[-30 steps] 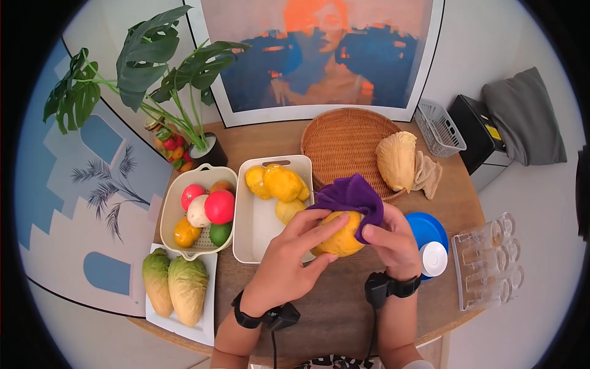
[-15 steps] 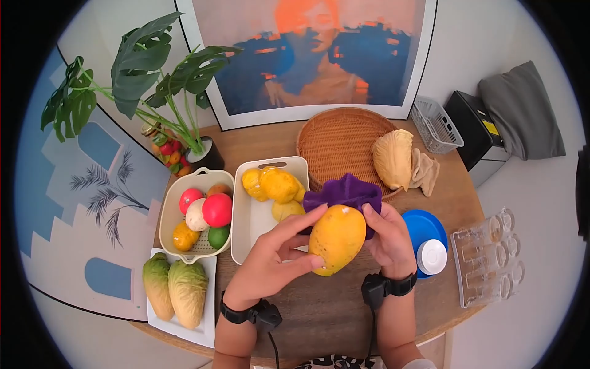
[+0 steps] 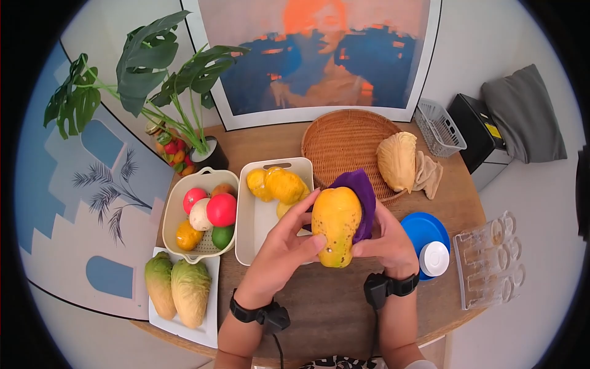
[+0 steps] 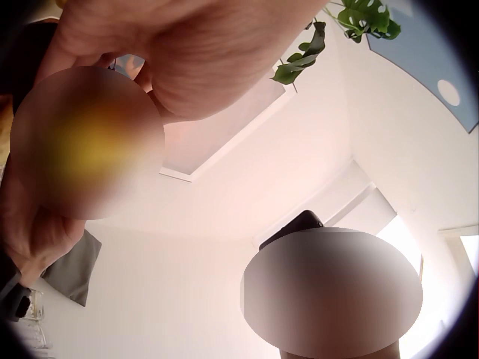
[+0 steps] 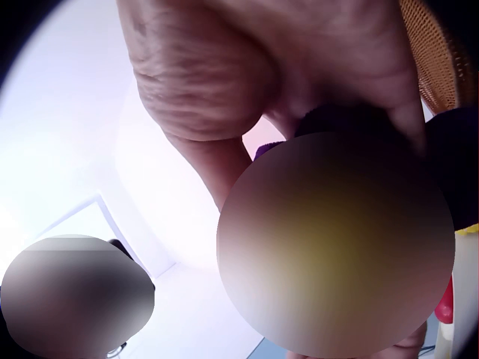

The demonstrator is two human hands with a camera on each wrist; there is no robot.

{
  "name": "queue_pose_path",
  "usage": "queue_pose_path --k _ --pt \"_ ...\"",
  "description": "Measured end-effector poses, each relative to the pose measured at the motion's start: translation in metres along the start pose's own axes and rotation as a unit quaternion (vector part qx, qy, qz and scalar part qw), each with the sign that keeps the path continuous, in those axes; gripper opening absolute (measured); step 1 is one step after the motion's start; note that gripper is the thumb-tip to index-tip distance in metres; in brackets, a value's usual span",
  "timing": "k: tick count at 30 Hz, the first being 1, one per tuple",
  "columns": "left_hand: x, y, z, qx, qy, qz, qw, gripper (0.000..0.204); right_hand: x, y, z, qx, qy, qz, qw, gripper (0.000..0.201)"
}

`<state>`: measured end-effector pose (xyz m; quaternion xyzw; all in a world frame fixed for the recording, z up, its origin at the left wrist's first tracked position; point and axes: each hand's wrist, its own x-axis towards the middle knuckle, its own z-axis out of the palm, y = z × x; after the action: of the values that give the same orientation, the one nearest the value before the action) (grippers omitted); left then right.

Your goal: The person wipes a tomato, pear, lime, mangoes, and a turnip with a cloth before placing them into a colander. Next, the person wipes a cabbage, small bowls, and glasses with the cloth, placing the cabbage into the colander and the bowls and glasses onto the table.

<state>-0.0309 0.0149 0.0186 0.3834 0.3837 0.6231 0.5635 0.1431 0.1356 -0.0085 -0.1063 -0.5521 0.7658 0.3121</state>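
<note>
In the head view a yellow, brown-speckled fruit is held upright above the front of the table. The left hand grips its left side, thumb across the lower front. A purple cloth lies against the fruit's right and back side, held by the right hand, whose thumb is near the fruit's lower right. Both wrist views blur the fruit; dark purple cloth shows under the right hand in the right wrist view.
Left stand a basket of mixed produce, a white tray with yellow fruits, and a plate with two cabbages. Behind is a wicker tray beside a pale cabbage. Right are a blue plate, white lid and glasses.
The fruit has been turned from lying sideways to upright, showing its speckled side. The purple cloth has shifted from above it to its right side, and the left hand has changed its hold.
</note>
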Motion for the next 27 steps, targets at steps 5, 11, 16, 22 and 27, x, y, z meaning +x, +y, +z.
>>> queue_pose_path --k 5,11,16,22,27 --pt "0.002 -0.006 0.001 0.021 0.002 0.014 1.000 0.070 0.001 0.001 -0.002 0.019 0.012 0.024 0.999 0.096" --pt "0.003 -0.004 0.001 0.025 -0.003 0.005 1.000 0.070 0.000 0.000 0.004 0.045 0.014 -0.002 0.999 0.089" --pt "0.004 -0.010 -0.003 0.015 0.035 0.016 0.999 0.068 0.003 0.013 0.009 0.030 -0.015 -0.056 0.998 0.078" --pt "0.004 -0.009 -0.002 -0.002 0.072 0.018 0.997 0.068 0.007 0.009 0.017 -0.017 -0.007 -0.045 0.999 0.077" --pt "0.006 -0.013 -0.006 0.021 0.055 0.015 0.998 0.069 0.007 0.001 0.016 -0.011 -0.010 -0.036 0.999 0.095"
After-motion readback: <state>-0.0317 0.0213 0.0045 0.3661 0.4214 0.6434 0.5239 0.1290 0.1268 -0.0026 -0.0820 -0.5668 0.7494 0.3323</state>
